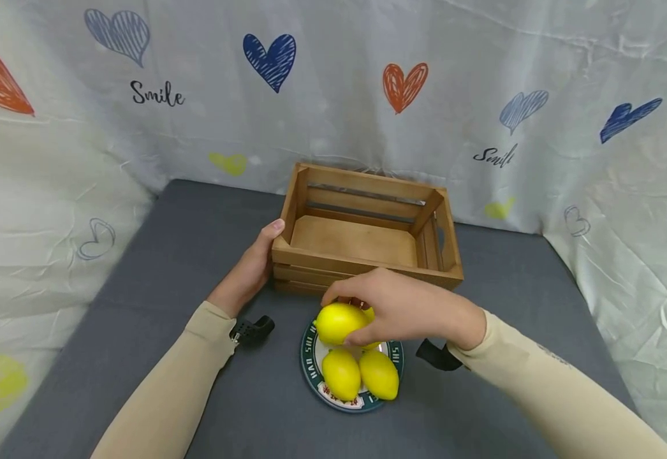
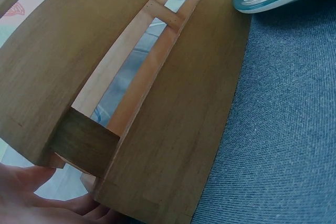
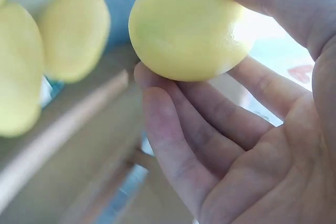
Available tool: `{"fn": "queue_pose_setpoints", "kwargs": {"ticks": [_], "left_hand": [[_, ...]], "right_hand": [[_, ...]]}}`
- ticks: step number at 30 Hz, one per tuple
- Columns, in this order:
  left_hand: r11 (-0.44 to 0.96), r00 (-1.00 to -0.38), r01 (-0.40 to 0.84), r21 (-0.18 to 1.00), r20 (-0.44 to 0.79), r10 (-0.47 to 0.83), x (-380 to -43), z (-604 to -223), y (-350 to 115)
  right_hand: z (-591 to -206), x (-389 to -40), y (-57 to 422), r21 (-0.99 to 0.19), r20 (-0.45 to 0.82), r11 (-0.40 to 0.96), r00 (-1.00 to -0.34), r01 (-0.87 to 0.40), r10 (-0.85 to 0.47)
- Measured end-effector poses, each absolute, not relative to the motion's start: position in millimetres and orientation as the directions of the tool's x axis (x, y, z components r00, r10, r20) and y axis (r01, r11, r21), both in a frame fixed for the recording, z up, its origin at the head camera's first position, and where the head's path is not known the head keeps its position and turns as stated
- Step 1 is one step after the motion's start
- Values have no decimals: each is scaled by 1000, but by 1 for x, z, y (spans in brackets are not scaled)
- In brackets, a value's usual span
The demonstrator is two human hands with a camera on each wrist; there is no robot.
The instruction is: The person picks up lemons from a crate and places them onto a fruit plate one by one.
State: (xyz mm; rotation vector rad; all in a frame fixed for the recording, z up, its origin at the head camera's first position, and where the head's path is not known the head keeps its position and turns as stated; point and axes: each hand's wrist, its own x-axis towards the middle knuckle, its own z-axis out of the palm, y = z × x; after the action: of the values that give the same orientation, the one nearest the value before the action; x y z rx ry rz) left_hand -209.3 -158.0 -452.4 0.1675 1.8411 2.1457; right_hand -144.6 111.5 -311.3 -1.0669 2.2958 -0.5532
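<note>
My right hand (image 1: 408, 306) pinches a yellow lemon (image 1: 336, 324) between thumb and fingers, over the far part of a plate with a green patterned rim (image 1: 309, 370). Up close in the right wrist view, the lemon (image 3: 186, 30) sits between the thumb and the curled fingertips. Two lemons lie at the plate's near side, a left one (image 1: 341, 374) and a right one (image 1: 379, 375); another, partly hidden, shows behind the held one. At the left end of a slatted wooden crate (image 1: 362, 262), my left hand (image 1: 250, 268) grips the end, thumb at the top edge. Nothing lies on the crate's visible floor.
The crate stands just beyond the plate on a grey cloth-covered table (image 1: 196, 223). A white curtain (image 1: 333, 83) printed with hearts hangs behind and along both sides. Dark straps (image 1: 253, 330) sit at both wrists.
</note>
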Motion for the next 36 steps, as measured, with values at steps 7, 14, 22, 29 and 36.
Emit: {"fn": "queue_pose_setpoints", "kwargs": {"ticks": [7,14,22,29,36], "left_hand": [[-117,-946,-159,980,-118,300,-211,-452,-157],[-116,-947,-150,982,-108,303,-210,-450,-156],[-111,-951,-158,981,-121,284,-209,-450,-159],[-106,-949,-170,980,-134,284,-209,-450,-157],[-104,-948,-167,980,-131,288,-210,-450,-158]], "right_hand": [[-346,-137,101,-590,-342,611,-522,-528,-782],[-358,-132,95,-543,-317,621,-547,-565,-775],[-368,-126,87,-435,-252,619,-572,-653,-781],[-377,-122,82,-330,-218,618,-580,-713,-785],[-386,-118,76,-247,-213,619,-582,-745,-785]]}}
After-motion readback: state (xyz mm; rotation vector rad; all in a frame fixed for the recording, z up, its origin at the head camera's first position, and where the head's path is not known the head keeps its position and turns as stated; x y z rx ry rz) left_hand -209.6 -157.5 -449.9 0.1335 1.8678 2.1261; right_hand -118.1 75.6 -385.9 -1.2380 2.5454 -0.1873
